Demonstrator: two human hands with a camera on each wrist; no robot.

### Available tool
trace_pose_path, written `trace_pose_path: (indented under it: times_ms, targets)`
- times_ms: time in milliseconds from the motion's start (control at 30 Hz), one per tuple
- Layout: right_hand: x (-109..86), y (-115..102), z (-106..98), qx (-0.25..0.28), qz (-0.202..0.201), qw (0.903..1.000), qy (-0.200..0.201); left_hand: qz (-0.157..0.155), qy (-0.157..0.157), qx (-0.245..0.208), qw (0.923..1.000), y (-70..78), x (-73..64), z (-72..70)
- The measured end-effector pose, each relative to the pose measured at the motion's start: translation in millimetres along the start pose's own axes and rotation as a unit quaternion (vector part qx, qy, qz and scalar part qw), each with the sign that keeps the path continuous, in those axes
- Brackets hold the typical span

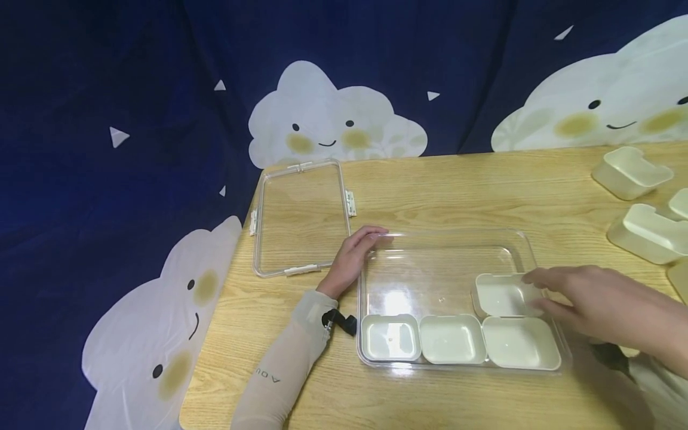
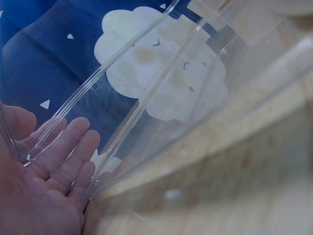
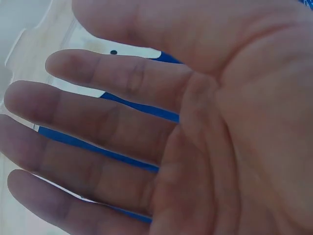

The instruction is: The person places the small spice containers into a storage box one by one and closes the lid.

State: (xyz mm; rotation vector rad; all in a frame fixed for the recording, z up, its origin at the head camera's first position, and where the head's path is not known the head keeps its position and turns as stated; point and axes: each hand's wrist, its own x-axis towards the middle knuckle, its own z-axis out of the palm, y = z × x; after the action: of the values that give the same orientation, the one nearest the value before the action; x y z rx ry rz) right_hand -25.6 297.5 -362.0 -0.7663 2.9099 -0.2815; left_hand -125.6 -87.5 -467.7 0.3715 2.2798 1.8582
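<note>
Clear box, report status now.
Left hand touching clear box. Right hand at rear cup, fingers extended. Three front cups inside. Lid off; no obstruction seen.

A homely, nursery-like room, though whether a real home or a dressed-up booth cannot be told: a navy curtain (image 1: 376, 36), printed with smiling clouds (image 1: 309, 89) and little white triangles (image 1: 118, 137), hangs beyond the far and left edges of a pale wood-grain table (image 1: 457, 185).

Four bins (image 1: 451, 339) in the box (image 1: 424, 280), three along its near side; lid (image 1: 302, 218) behind left, other bins (image 1: 647, 239) right
</note>
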Motion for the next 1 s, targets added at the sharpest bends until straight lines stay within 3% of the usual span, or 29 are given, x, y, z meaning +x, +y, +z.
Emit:
trace_pose_path:
  times_ms: [200, 467, 867, 1000]
  targets:
    - [-1.6, 5.1, -5.2, -0.004, 0.018, 0.9998, 0.008, -0.002, -0.003, -0.009, 0.9999, -0.2, -0.2, 0.1]
    - [-1.7, 11.8, -6.9, -0.037, -0.024, 0.9917, 0.121, -0.003, -0.004, -0.013, 0.9999, -0.1, 0.0, 0.0]
    - [-0.4, 23.8, -15.4, -0.034, -0.05, 0.975, 0.214, -0.001, -0.012, -0.029, 0.9995, 0.0, -0.3, -0.1]
    - [-0.2, 26.8, -18.2, -0.029, -0.042, 0.9722, 0.228, -0.002, -0.009, -0.02, 0.9997, -0.3, -0.3, -0.2]
